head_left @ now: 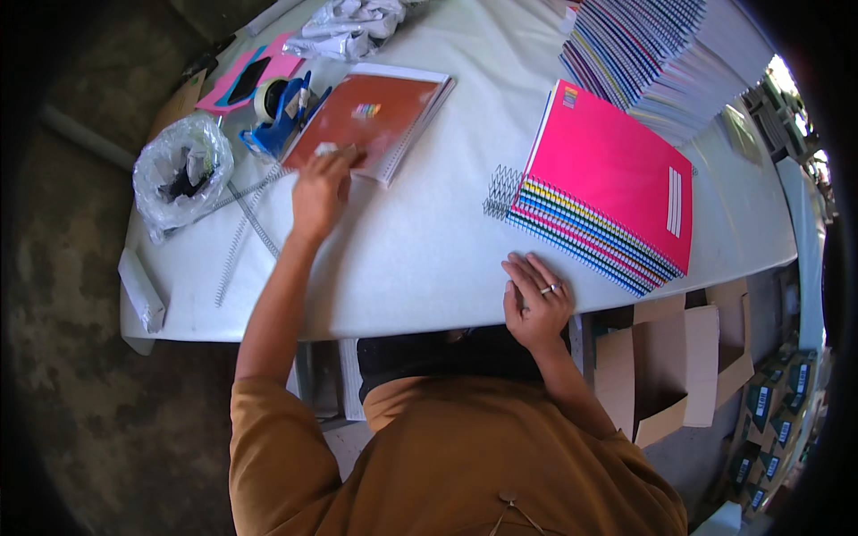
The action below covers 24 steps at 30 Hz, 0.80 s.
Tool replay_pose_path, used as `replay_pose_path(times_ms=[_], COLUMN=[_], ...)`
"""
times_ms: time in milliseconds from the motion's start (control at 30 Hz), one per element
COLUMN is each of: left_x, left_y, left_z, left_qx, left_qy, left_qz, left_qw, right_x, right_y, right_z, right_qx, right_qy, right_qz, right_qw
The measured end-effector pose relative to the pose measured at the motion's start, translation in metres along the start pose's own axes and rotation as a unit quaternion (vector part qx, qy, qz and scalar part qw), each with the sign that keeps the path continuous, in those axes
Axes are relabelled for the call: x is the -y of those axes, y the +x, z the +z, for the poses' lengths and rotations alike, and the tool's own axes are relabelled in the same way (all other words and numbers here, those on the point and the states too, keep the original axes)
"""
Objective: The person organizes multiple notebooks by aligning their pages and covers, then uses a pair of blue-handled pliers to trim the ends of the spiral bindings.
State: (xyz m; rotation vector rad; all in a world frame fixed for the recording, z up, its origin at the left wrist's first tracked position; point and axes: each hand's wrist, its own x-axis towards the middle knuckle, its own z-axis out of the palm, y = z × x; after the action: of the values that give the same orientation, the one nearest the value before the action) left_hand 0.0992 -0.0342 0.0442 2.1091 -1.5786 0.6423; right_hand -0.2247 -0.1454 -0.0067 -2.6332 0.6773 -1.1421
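Note:
A spiral notebook with a reddish-brown cover (pixel 350 112) lies at the far middle left of the table, its coil along the right side. My left hand (pixel 322 189) is on its near part, fingers bent around a small white wad (pixel 326 149) pressed to the cover. What the wad is made of I cannot make out. By the table's near edge, my right hand (pixel 540 302) rests flat with fingers extended, a ring on one of them, and holds nothing. Just beyond it stands a stack of spiral notebooks with a pink one (pixel 612 165) on top.
Loose wire coils (pixel 253 223) lie left of my left forearm, near a clear plastic bag-lined container (pixel 181 174). Behind are a blue tape dispenser (pixel 284 116), a dark phone (pixel 248 80) and crumpled plastic (pixel 344 27). More notebooks (pixel 630 54) are piled far right. Open cardboard boxes (pixel 661 362) stand below.

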Motion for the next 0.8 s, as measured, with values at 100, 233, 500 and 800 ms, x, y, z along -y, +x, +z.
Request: replay_pose_path(times_ms=[100,233,500,800], left_x=[0.025,0.010,0.035,0.027], left_y=[0.007,0.017,0.032,0.032], left_z=[0.015,0.003,0.001,-0.007], left_qx=[0.035,0.204,0.266,0.180], left_qy=[-0.023,-0.046,-0.088,-0.007], left_qz=[0.032,-0.028,-0.041,-0.086], left_qw=[0.999,0.977,0.959,0.980], right_x=[0.001,-0.003,-0.001,0.002], right_y=[0.001,0.000,-0.001,0.003], right_z=[-0.001,-0.003,-0.002,-0.003], right_qx=[0.018,0.030,0.032,0.018], right_qy=[0.009,0.012,0.006,0.003], right_qz=[-0.004,-0.001,-0.003,0.002], right_qw=[1.000,0.999,0.999,1.000])
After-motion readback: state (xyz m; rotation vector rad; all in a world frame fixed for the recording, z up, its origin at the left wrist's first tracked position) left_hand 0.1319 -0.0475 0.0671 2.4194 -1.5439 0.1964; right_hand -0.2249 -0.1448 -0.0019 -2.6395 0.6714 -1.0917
